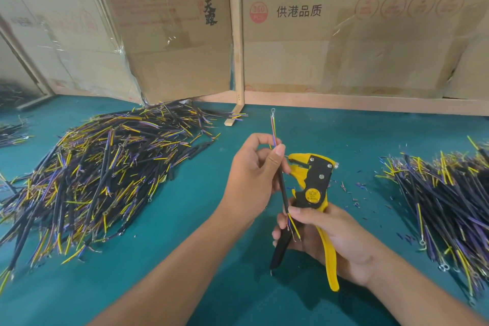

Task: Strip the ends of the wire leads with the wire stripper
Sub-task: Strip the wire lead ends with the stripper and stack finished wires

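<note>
In the head view I see my left hand [251, 174] up over the green table [185, 219]. Its thumb and fingers pinch one black cable [283, 188] near the top end. Thin yellow and purple wires come out above my fingers, and one of them ends in a little metal ring [273, 110].

My right hand [333, 235] is lower and nearer to me. Its fingers are curled round the handles of the yellow and black wire stripper [313, 193]. The tool stands almost upright, with its head up and its mouth turned toward my left hand. The mouth looks a little open, just beside the cable. My right thumb also presses the low end of the cable against the tool. Small yellow and purple wires fan out there.

On the left lies a big heap of cables [105, 172]. On the right lies a second pile of cables [444, 201]. Tiny bits of wire skin [354, 190] lie on the table between the tool and that pile.

Behind the table stand cardboard boxes [344, 34] with print on them, and a wooden post [237, 34].
</note>
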